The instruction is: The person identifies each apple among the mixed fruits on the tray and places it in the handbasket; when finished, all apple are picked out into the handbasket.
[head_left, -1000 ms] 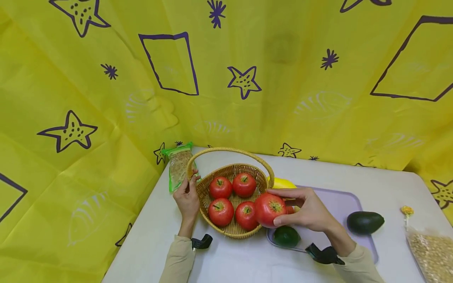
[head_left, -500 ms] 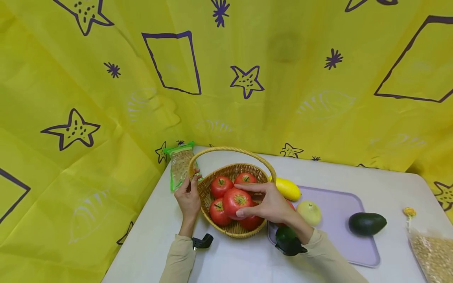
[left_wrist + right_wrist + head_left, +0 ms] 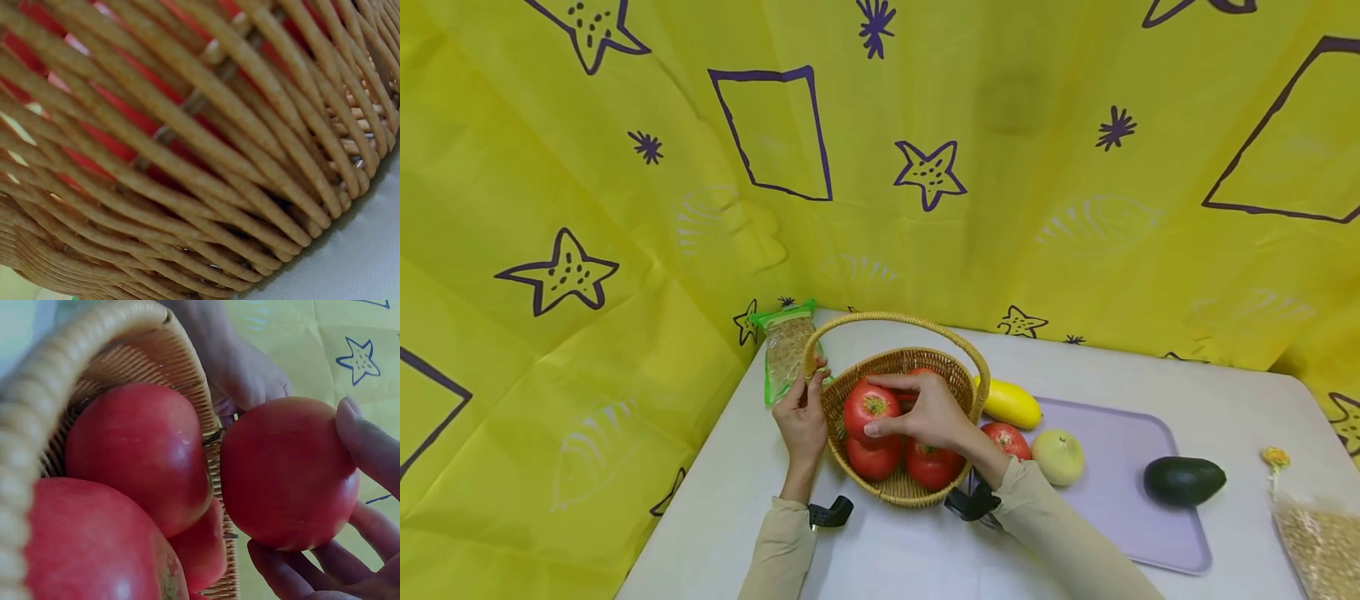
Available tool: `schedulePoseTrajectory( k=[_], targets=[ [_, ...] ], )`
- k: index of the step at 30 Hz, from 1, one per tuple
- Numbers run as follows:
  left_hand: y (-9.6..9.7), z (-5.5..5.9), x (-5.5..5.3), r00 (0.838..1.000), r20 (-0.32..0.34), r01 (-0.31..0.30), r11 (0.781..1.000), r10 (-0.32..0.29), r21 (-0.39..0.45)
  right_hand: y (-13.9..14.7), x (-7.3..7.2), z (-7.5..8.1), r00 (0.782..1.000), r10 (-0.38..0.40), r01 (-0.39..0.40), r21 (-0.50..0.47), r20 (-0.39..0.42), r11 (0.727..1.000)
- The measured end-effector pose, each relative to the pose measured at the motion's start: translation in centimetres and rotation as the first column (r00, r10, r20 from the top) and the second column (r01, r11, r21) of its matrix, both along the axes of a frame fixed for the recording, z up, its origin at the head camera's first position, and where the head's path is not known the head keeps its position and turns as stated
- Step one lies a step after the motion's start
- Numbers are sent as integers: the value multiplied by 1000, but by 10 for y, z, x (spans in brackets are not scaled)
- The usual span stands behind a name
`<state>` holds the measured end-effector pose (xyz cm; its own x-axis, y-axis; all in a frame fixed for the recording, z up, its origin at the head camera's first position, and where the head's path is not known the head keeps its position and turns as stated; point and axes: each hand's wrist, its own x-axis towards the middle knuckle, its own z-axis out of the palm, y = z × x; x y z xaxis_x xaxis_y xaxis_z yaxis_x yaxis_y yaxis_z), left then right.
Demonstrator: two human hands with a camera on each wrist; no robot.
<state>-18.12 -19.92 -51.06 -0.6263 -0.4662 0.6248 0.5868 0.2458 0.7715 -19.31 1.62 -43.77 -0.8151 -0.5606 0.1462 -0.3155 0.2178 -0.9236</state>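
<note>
Over the left side of a wicker basket (image 3: 904,501), my right hand (image 3: 934,414) holds a red apple (image 3: 871,407) between thumb and fingers. Seen in the right wrist view, that apple (image 3: 287,475) sits higher than the apples inside. Several red apples lie in the basket, among them a front left apple (image 3: 874,461) and a front right apple (image 3: 931,468); others are partly hidden by my hand. With my left hand (image 3: 802,423) I grip the foot of the arched handle (image 3: 891,317) at the left rim. The left wrist view is filled by the woven wall (image 3: 206,112), with red showing through.
Right of the basket, a lilac tray (image 3: 1120,467) bears a pale yellow-green round fruit (image 3: 1058,457), a red apple (image 3: 1006,440) and a dark green avocado-shaped fruit (image 3: 1183,481). A yellow elongated fruit (image 3: 1013,404) lies behind. Bags of grain stand back left (image 3: 790,350) and front right (image 3: 1318,542).
My right hand has carried the apple leftward from the basket's right rim to above its left side. The left hand keeps its grip on the handle.
</note>
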Motion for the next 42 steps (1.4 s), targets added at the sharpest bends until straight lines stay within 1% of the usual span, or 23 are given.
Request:
schedulePoseTrajectory(
  k=[5, 11, 14, 18, 22, 25, 28, 33, 37, 42],
  targets=[
    [0, 0, 1, 1000, -2, -14, 1000, 14, -6, -9, -8, -2, 999, -30, 29, 62, 15, 998],
    [1, 2, 3, 1000, 13, -2, 1000, 2, 4, -17, -13, -3, 998, -5, 3, 39, 59, 999],
    [1, 2, 3, 1000, 10, -11, 1000, 11, 0, -22, -16, -4, 998, -1, -2, 40, 67, 999],
    [2, 3, 3, 1000, 7, -23, 1000, 23, -6, -28, -21, -5, 999, 9, -12, 74, 35, 997],
    [2, 2, 3, 999, 15, -28, 1000, 28, -12, -32, -25, -5, 999, 51, -48, 109, -17, 993],
    [1, 2, 3, 999, 23, -29, 999, 29, -19, -34, -28, -3, 994, 95, -85, 138, -62, 987],
    [1, 2, 3, 999, 30, -20, 1000, 20, -14, -37, -31, -3, 989, 120, -104, 169, -91, 980],
    [-1, 3, 2, 1000, 29, -1, 1000, 1, -5, -42, -35, -3, 986, 126, -100, 207, -113, 973],
    [-1, 3, 2, 1000, 30, 4, 1000, -4, 7, -46, -36, -5, 981, 146, -114, 227, -128, 967],
    [1, 2, 2, 998, 59, 13, 1000, -14, 17, -47, -36, -10, 977, 144, -100, 254, -160, 962]
  ],
)
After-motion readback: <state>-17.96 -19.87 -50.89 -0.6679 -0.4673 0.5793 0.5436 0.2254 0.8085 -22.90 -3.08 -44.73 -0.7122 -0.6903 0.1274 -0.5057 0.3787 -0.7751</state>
